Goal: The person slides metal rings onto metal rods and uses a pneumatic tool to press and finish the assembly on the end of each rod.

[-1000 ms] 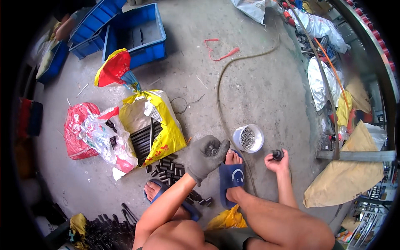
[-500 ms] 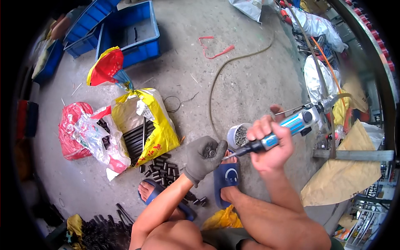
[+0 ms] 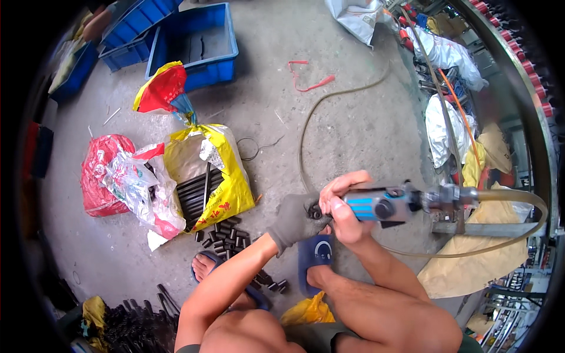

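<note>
My left hand (image 3: 291, 222), in a grey work glove, is closed around small black round parts (image 3: 313, 209) that look like short tube pieces. In my bare right hand (image 3: 345, 207) is a grey and blue air screwdriver (image 3: 385, 207). It lies nearly level, its nose end against the parts in the glove. The tip is hidden by my fingers. From its rear fitting a hose (image 3: 538, 215) loops round to the right. Below the glove, loose short black tubes (image 3: 226, 238) lie on the floor near my left foot.
A yellow bag (image 3: 235, 188) of long black rods stands left of my hands, beside a red and clear plastic bag (image 3: 132, 185). Blue crates (image 3: 215, 73) are at the far left. A brown paper sheet (image 3: 471, 265) and a metal bar (image 3: 453, 228) lie to the right.
My right hand has moved left with the air screwdriver, bringing it level and against the parts in my left hand. The white tub of small metal pieces is now hidden behind my hands.
</note>
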The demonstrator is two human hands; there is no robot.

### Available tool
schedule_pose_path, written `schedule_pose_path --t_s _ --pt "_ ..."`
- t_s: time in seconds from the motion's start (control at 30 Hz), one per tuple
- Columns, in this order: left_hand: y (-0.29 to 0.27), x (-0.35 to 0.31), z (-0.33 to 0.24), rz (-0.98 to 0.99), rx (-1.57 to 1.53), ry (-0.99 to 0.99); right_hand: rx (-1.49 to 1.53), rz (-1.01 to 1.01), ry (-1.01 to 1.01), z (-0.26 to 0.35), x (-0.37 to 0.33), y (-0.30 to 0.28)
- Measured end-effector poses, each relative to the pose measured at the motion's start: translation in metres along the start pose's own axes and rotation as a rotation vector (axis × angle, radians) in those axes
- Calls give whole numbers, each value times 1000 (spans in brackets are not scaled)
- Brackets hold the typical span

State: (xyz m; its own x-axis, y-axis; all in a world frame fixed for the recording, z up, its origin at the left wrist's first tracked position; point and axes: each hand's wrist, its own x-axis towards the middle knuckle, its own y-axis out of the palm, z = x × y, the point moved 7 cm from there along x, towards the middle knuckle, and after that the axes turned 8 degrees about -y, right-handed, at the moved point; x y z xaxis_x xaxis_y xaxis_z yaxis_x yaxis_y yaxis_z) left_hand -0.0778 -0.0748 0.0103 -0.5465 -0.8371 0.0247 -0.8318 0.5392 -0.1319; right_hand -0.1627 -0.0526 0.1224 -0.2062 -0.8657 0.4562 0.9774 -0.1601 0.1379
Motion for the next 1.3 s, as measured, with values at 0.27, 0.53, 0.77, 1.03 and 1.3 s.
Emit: schedule_pose_path --t_s 0.27,0.53,0.77,1.03,1.3 --pt "9 3 9 -54 23 2 -1 -71 14 -9 -5 -18" --pt "-11 -2 -9 -98 38 -5 109 -69 -54 28 0 -11" --pt "-9 -5 -14 -63 126 -15 126 -124 15 21 -1 -13" --pt "-6 -1 -13 -53 102 -95 146 -208 62 8 -3 -28" --pt "-3 -6 0 -38 87 -128 132 -164 1 21 -4 -19"
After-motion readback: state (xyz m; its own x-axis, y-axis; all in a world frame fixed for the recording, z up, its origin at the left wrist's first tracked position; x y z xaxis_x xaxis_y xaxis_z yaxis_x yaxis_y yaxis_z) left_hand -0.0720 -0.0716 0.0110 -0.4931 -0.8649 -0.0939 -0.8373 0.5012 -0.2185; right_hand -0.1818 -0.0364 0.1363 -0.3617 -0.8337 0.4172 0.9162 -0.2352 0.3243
